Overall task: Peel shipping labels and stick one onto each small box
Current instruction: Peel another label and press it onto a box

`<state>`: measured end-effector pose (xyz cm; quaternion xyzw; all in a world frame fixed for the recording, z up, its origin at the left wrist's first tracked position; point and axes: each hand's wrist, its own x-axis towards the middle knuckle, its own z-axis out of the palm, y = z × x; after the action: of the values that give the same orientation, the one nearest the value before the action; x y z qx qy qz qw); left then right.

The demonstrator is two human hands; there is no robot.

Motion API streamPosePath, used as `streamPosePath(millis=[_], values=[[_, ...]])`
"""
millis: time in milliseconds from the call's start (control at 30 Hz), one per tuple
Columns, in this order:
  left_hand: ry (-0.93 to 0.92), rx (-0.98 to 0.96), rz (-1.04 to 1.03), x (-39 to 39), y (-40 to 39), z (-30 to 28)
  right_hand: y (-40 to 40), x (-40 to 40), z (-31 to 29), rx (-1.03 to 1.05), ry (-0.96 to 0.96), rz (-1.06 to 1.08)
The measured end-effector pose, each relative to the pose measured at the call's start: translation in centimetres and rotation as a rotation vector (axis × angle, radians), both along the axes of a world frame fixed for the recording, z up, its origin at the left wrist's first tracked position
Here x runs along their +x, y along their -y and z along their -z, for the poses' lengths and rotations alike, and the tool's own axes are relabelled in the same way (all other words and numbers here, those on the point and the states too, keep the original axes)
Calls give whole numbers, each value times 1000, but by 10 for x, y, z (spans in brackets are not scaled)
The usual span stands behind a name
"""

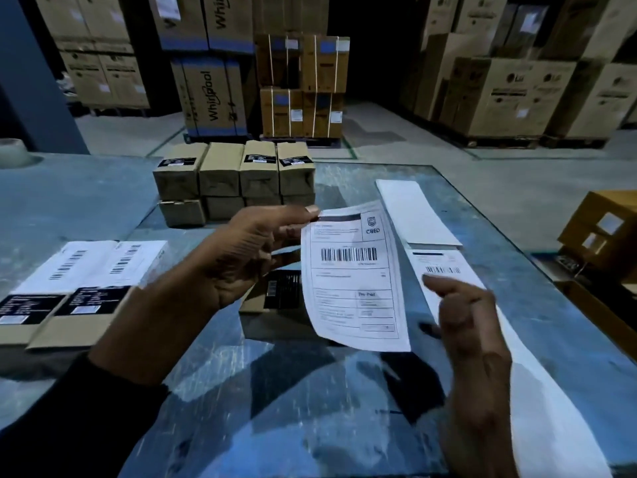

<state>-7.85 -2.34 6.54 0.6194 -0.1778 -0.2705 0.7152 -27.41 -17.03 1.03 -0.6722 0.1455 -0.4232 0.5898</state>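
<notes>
Holding a peeled label [355, 277] over 1 bare box [275, 305], the left hand [241, 257] pinches it; right hand [465, 322] loose, empty. 2 left boxes [69, 288] labelled; far stack [234, 177] waits.

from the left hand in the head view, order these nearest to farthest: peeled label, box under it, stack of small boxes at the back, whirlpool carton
1. Peeled label, pinched by the left hand at its top edge.
2. Box under it, just below the hand.
3. Stack of small boxes, behind on the table.
4. Whirlpool carton, far back on the floor.
</notes>
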Motion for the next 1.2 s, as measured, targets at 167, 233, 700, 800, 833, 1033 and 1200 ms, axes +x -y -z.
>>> streamPosePath(millis=[167,233,700,800,833,1033,1200], values=[[19,16,-37,5,3,1,2,-2,15,57,-205,-96],[3,12,-31,6,2,0,4,-1,15,26,-260,-98],[-55,-38,45,4,0,5,0,2,12,150,-359,-146],[-47,-15,40,1,0,4,6,-1,10,249,-293,-189],[-15,8,40,2,0,4,7,-3,9,285,-273,-194],[375,252,-25,12,-3,13,10,-11,7,355,-207,-241],[449,362,-37,16,-6,22,10,-9,13,315,-219,-254]])
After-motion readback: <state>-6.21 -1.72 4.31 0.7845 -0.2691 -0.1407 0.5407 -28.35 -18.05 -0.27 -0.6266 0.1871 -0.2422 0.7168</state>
